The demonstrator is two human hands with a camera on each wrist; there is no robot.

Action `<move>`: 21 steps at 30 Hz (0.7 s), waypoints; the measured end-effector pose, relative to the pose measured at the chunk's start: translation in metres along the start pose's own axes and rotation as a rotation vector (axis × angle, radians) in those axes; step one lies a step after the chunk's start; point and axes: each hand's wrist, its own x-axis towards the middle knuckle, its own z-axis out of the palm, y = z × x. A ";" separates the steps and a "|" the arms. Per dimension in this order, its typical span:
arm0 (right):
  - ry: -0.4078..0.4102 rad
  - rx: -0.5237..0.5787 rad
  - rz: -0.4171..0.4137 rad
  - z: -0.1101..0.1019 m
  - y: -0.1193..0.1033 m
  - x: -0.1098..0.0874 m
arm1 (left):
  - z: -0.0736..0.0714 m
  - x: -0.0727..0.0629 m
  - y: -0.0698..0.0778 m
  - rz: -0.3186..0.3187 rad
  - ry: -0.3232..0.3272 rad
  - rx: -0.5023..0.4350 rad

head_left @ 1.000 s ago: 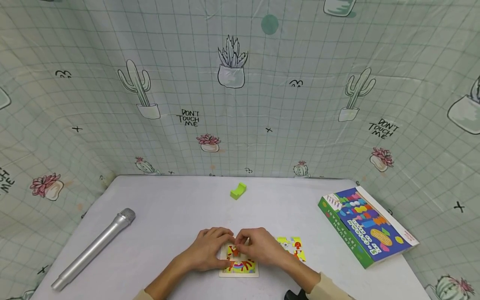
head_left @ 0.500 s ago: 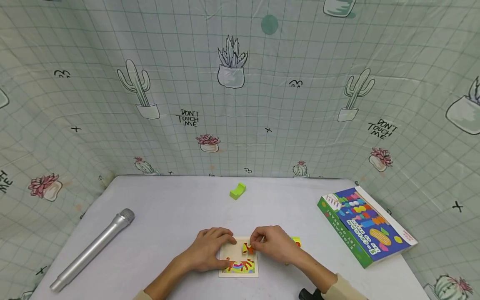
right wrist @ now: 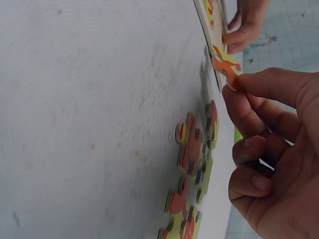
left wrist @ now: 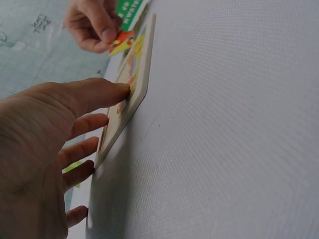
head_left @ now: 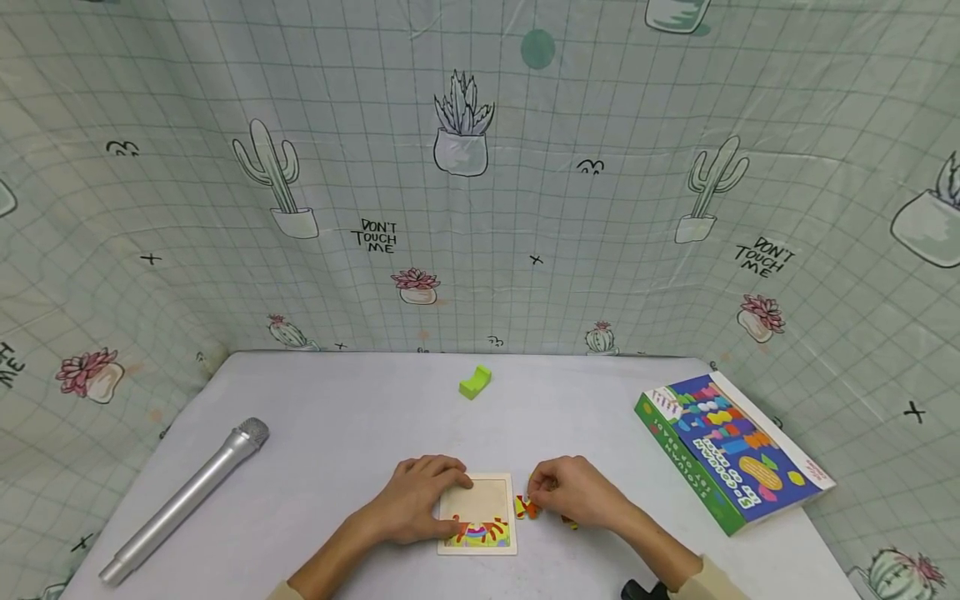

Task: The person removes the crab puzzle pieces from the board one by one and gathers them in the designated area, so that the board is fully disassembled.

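A square wooden puzzle board lies on the table, with picture pieces filling its near strip and bare wood showing beyond them. At its left side, my left hand rests with fingers spread. In the left wrist view, the thumb presses on the board's face while other fingertips are near its edge. My right hand pinches a red, orange and yellow puzzle piece between thumb and forefinger, just right of the board. Several loose puzzle pieces lie beneath that hand, mostly hidden from the head view.
A silver microphone lies at the left. One lime-green curved block sits toward the back. The blue and green game box is at the right. Grid-patterned cloth hangs behind the table.
My right hand has lifted the puzzle piece off the board and carried it to the right, past the board's edge. The left hand stays at the board.
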 end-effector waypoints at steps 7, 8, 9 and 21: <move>-0.029 0.019 0.011 -0.005 0.009 -0.007 | 0.001 0.000 0.000 -0.006 -0.003 -0.002; -0.031 0.022 0.010 -0.006 0.010 -0.007 | 0.001 0.000 0.000 -0.007 -0.003 -0.002; -0.031 0.022 0.009 -0.006 0.010 -0.008 | 0.001 0.000 0.000 -0.008 -0.002 -0.001; -0.039 -0.022 -0.011 -0.011 0.014 -0.009 | 0.001 0.001 0.001 -0.011 -0.003 -0.001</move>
